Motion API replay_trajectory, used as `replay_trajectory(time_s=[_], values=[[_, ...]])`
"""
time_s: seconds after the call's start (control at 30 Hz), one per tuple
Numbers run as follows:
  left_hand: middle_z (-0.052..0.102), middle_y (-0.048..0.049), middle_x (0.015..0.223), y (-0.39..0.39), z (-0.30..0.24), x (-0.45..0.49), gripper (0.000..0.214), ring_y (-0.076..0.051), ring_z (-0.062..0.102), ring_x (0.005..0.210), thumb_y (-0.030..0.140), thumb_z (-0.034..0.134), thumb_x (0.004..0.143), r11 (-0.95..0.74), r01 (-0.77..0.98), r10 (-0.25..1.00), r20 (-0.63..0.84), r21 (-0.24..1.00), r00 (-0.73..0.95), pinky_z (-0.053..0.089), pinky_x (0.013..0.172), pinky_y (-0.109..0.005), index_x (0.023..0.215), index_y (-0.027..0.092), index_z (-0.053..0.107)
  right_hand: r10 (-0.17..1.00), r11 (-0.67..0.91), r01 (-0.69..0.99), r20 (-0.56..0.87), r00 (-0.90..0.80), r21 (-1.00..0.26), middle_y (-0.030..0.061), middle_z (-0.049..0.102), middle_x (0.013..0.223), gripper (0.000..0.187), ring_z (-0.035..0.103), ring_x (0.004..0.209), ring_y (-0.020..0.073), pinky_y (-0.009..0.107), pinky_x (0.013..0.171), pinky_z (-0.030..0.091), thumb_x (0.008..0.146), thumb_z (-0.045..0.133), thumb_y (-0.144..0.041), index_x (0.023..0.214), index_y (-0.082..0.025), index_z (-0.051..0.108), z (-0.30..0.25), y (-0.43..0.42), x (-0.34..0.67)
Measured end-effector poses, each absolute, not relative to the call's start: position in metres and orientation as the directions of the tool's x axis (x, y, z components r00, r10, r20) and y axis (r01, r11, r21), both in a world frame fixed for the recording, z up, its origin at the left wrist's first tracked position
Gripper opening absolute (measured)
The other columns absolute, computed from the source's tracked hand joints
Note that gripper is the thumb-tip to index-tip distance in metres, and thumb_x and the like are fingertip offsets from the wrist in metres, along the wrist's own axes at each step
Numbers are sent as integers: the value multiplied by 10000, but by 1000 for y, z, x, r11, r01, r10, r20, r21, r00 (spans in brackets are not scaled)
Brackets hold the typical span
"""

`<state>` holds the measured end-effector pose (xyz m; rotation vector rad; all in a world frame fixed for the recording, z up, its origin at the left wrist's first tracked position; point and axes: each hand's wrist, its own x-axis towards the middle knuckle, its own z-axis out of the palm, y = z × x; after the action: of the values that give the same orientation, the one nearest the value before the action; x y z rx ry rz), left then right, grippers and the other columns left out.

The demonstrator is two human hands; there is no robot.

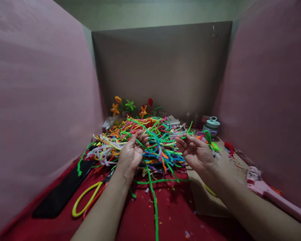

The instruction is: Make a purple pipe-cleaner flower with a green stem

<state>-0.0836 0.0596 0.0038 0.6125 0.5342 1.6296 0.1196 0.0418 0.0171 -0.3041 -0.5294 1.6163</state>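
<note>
My left hand is palm up in front of the pile, fingers curled around a green pipe cleaner. To the right, my right hand pinches a short bit of green pipe cleaner between thumb and fingertips; most of it is hidden. The hands are apart. Behind and between them spreads a large heap of many-coloured pipe cleaners. One long green pipe cleaner runs from the heap toward me over the red cloth, and another green one lies across it.
Scissors with yellow and orange handles lie beside my left forearm, near a flat black object. At right are cardboard, a pink glue gun and a jar with a teal lid. Pipe-cleaner flowers stand behind the heap, between pink side walls.
</note>
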Motion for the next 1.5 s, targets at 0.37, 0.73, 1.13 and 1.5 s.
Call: replay_trajectory(time_s=[0.37,0.73,1.13,1.5], values=[[685,-78,764,63,10,-93,272,-141,651,676,208,393,897,-204,-753,975,65,626,-211,533,681,-294,959,120,643,972,-122,-811,96,-214,-572,49,694,678,82,679,636,173,332,720,561,702,549,-92,683,-151,602,-1,46,120],[482,9,512,60,2,-93,281,-70,450,384,145,375,883,-78,-780,987,-63,621,-149,423,428,-215,680,107,565,932,-82,-796,237,-274,-600,42,703,738,105,675,693,151,260,698,542,719,527,-125,714,-138,631,7,33,117],[487,-5,556,48,17,-95,328,-63,399,395,-14,417,648,-89,-804,991,-26,589,-129,391,414,-201,839,126,644,945,-117,-771,169,-280,-626,57,703,726,71,686,694,185,306,723,540,718,539,-107,695,-137,598,-2,36,115],[548,-46,634,46,23,-98,294,-110,510,518,-9,416,700,-127,-791,986,-14,599,-169,422,453,-225,848,115,637,960,-127,-825,142,-242,-551,71,706,726,101,687,709,155,257,734,549,735,528,-83,703,-127,613,-6,47,119]])
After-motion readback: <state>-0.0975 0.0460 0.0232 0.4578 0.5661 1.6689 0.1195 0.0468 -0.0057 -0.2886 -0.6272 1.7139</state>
